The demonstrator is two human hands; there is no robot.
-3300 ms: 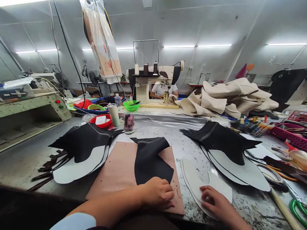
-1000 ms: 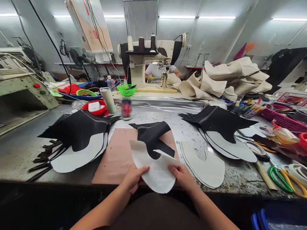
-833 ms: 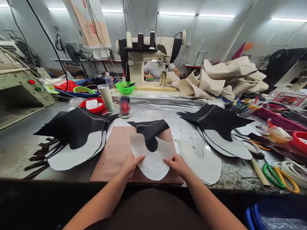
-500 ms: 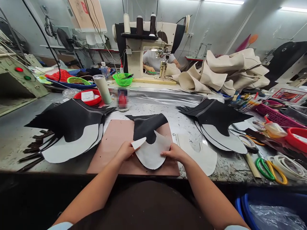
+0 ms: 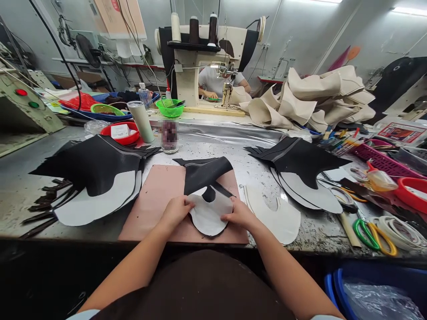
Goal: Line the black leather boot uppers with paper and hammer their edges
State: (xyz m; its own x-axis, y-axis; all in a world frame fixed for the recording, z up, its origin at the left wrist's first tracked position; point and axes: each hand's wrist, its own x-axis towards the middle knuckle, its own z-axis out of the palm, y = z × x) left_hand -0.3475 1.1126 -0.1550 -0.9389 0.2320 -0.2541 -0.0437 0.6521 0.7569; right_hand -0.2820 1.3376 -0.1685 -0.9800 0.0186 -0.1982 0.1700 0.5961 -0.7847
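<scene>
A white curved piece (image 5: 208, 213) lies over part of a black piece (image 5: 207, 173), above a pinkish-brown board (image 5: 153, 204). My left hand (image 5: 175, 211) pinches the white piece's left edge between thumb and fingers. On its right side, my right hand (image 5: 240, 213) grips the same piece, thumb on top. To the right of the board lie loose white U-shaped pieces (image 5: 280, 220). Stacks of black pieces with white curved parts rest on the left (image 5: 100, 169) and on the right (image 5: 296, 164).
Behind stands a sewing machine (image 5: 188, 75) with a person beyond it. Cream pieces (image 5: 320, 98) are heaped at the back right. Scissors (image 5: 375, 235) and a red basket (image 5: 413, 195) sit right; a tumbler (image 5: 140, 122) and green bowl (image 5: 170, 108) stand back left.
The left tip of the white piece, raised before, is now folded down and inward. Both hands have shifted slightly, and the black piece bends up more behind them.
</scene>
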